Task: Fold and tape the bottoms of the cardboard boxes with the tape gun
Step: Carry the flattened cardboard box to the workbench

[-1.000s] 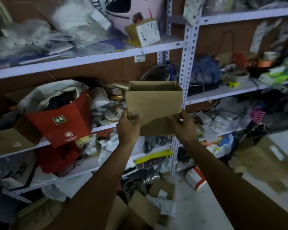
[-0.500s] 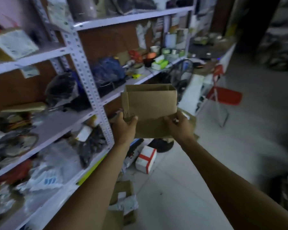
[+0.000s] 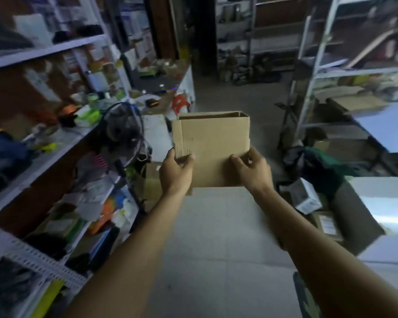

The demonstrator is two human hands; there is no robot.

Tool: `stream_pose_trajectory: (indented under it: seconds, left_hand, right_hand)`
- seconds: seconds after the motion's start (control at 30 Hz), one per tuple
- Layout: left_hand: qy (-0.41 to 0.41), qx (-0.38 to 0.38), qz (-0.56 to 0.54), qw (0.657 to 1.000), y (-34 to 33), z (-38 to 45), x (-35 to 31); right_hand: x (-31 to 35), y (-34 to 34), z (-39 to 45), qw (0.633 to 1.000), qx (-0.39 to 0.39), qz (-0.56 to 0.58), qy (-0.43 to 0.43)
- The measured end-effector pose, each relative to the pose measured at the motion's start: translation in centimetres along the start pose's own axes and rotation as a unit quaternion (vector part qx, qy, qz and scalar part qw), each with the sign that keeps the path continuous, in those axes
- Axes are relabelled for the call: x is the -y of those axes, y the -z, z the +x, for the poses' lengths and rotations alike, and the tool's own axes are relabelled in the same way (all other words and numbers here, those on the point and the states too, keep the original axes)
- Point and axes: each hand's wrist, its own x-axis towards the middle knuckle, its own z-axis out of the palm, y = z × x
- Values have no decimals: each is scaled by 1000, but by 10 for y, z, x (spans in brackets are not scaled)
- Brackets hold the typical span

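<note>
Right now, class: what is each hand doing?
Left hand: grips the cardboard box at its lower left.
Right hand: grips the box's lower right.

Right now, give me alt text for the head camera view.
Two bare hands, left hand and right hand, hold an open cardboard box out over a pale tiled floor, in an aisle with cluttered metal shelves on both sides.

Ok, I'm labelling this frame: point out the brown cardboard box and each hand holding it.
Brown cardboard box (image 3: 213, 143): head view, front face.
Left hand (image 3: 176, 172): head view, back of hand.
Right hand (image 3: 253, 168): head view, back of hand.
</note>
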Motion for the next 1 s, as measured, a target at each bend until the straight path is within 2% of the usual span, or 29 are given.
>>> stream_pose_trajectory:
  seconds: [0.23,0.5,0.77,1.0]
  left_hand:
    - [-66,105,-41,991,-140,-46,-75]
    - [-128,241,-39,961,-286,-128,-151]
    - [-175,373,-94,906,-411,-202,-209]
    - [-198,472,-115,851,-533,-243,-255]
  right_hand:
    - [-65,140,14,989,-142,-4,-40]
    - [-133,296,0,954,-282,-34,-99]
    - [-188,411,-16,900,-404,-55,-151]
    - [-235,502,-2,858,-471,-75,-188]
